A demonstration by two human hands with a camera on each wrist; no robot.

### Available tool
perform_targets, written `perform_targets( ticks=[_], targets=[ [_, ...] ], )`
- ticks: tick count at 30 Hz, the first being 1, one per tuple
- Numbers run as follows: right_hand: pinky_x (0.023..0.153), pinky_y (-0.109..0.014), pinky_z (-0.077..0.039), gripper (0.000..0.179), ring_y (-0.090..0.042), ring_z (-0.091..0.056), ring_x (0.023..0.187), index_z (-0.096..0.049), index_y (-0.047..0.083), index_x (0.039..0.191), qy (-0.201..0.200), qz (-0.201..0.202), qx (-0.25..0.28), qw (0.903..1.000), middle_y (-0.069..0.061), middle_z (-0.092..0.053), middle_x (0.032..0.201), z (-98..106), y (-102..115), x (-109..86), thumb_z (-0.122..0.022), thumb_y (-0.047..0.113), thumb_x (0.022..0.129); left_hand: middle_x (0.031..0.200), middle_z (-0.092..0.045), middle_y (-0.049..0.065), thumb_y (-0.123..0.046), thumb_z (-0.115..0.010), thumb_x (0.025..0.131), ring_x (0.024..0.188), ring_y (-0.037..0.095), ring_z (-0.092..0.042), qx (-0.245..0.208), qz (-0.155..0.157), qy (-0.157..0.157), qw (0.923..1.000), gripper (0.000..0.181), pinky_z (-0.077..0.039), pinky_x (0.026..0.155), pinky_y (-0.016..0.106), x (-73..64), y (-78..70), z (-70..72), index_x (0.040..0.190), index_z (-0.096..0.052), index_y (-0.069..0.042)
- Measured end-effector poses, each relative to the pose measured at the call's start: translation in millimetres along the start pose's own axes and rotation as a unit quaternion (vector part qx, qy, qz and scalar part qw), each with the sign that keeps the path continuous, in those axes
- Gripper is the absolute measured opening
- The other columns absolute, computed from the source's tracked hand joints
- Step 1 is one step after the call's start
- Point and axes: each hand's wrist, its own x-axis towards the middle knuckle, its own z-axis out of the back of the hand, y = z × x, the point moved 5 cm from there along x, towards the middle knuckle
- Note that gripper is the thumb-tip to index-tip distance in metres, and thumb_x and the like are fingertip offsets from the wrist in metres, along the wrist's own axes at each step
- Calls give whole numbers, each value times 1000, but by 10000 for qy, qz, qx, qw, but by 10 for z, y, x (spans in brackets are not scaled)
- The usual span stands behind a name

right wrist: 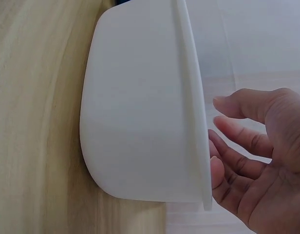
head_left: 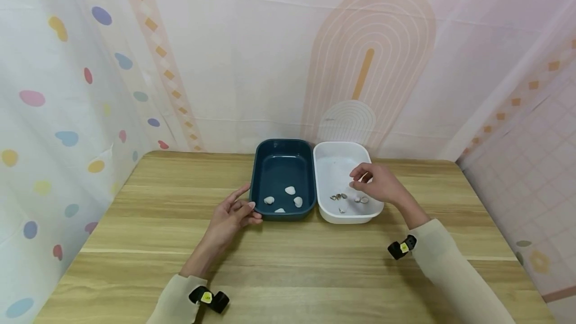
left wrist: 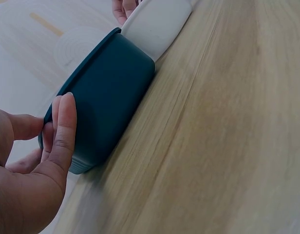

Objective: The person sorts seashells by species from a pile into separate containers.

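Observation:
My left hand [head_left: 227, 220] pinches the near left corner of a dark teal tray [head_left: 283, 166]; in the left wrist view the thumb [left wrist: 28, 126] is at the rim and other fingers lie along the outer wall. Several white shells [head_left: 290, 190] lie in that tray. Above the right side of the white tray [head_left: 330, 166] hovers my right hand [head_left: 381, 183], its fingers loosely bent. The right wrist view shows a gap between thumb and forefinger, with nothing visible in it. Several small brownish shells [head_left: 339, 196] lie on the white tray's floor, near its front.
Both trays stand side by side at the back of a wooden table [head_left: 288, 269], close to a patterned curtain [head_left: 252, 64]. Another patterned curtain [head_left: 67, 114] hangs on the left. Black camera straps [head_left: 209, 298] are on both wrists.

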Motion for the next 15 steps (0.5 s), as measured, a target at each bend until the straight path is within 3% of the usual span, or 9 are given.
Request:
perform_targets(
  ticks=[10, 15],
  targets=[
    [72, -30, -55, 21, -22, -68, 91, -72, 3, 109, -255, 218, 107, 9994, -8, -73, 102, 53, 58, -171, -74, 17, 93, 102, -65, 12, -23, -53, 109, 86, 22, -75, 551, 149, 113, 9983, 53, -66, 85, 35, 2, -27, 32, 158, -36, -16],
    [76, -32, -57, 19, -25, -68, 95, -72, 6, 110, -442, 364, 89, 9983, -11, -73, 107, 73, 49, -291, -75, 14, 93, 108, -65, 16, -31, -50, 110, 90, 21, -73, 1032, -197, 114, 9944, 53, -67, 82, 38, -40, -139, 122, 157, -37, -11]
  ],
)
